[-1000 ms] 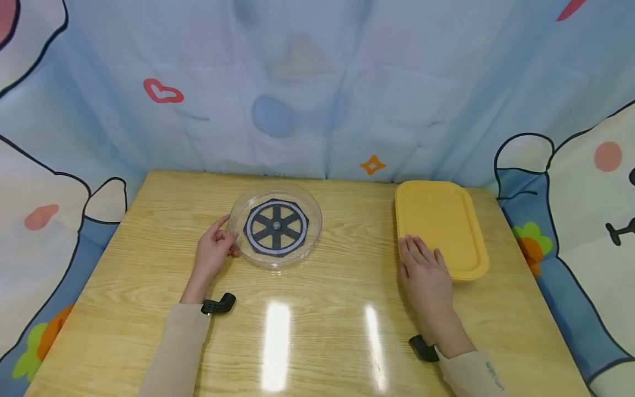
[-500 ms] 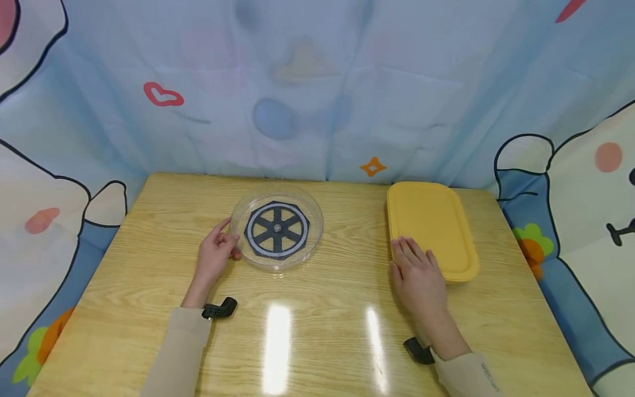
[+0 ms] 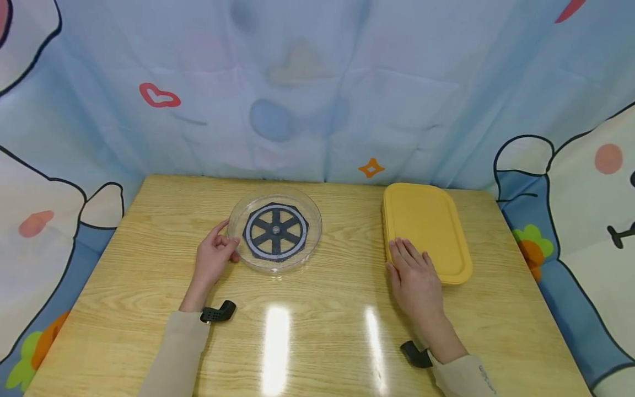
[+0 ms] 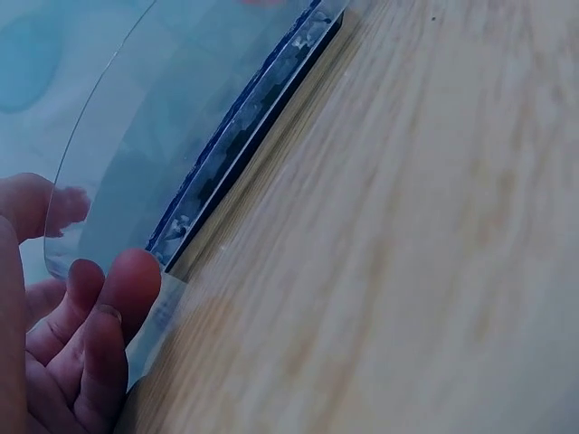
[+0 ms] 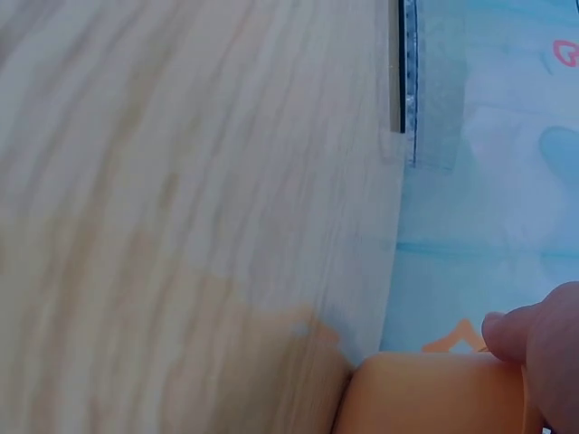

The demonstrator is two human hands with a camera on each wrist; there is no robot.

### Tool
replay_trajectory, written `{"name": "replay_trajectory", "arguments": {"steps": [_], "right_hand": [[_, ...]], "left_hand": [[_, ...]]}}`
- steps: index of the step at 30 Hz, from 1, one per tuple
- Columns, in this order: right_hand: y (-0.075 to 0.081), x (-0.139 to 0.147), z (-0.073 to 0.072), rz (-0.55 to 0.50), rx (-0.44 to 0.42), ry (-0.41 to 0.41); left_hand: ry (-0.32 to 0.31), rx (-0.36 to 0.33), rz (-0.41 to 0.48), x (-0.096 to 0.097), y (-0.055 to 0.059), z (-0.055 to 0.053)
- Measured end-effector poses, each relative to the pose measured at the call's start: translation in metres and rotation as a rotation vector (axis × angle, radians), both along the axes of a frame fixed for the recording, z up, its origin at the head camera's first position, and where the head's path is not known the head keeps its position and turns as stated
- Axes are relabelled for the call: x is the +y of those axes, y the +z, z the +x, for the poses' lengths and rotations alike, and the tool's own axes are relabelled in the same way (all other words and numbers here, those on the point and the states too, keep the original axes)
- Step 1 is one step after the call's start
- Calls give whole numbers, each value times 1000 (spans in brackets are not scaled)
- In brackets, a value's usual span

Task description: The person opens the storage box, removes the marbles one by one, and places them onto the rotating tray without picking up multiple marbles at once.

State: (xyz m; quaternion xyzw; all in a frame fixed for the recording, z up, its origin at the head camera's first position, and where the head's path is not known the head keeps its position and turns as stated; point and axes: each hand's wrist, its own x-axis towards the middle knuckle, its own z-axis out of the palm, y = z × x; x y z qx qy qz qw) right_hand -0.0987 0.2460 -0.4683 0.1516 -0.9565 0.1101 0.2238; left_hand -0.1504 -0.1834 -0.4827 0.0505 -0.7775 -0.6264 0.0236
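A clear round plastic turntable (image 3: 264, 258) with a dark six-spoked wheel and pale ring under it sits left of the table's middle. My left hand (image 3: 212, 256) is at its left rim. In the left wrist view, the curled fingers of the left hand (image 4: 77, 334) hold the clear edge from both sides. To the right stands a yellow lidded box (image 3: 429, 220). My right hand (image 3: 415, 275) rests on its near left corner, fingers straight and together over the lid, thumb by the side. In the right wrist view, the yellow box (image 5: 434, 393) shows below the right fingers.
Wooden table (image 3: 337, 309) runs between the turntable and the box, with two bright reflections in front. A blue cartoon curtain (image 3: 317, 110) hangs behind the table and at both sides. Black wrist cameras (image 3: 219, 311) are strapped to both wrists.
The yellow box has slid left toward the turntable, with my right hand moving along on it. My left hand and the turntable stay almost where they were.
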Motion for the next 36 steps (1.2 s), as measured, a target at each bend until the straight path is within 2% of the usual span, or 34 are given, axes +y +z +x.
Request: {"name": "replay_trajectory", "arguments": {"steps": [2, 9, 12, 19, 28, 36], "right_hand": [[1, -1, 0, -3, -3, -2], [6, -7, 1, -21, -23, -15], [8, -8, 2, -36, -33, -15], [13, -8, 3, -84, -66, 4], [20, -11, 7, -119, -138, 2], [26, -18, 10, -164, -132, 7]], "left_hand": [[-10, -8, -7, 2, 10, 3], [5, -23, 20, -5, -19, -7], [8, -10, 16, -6, -24, -8], [12, 16, 4, -5, -25, -8], [1, 13, 0, -6, -24, -8], [7, 8, -25, -5, -24, -5]]}}
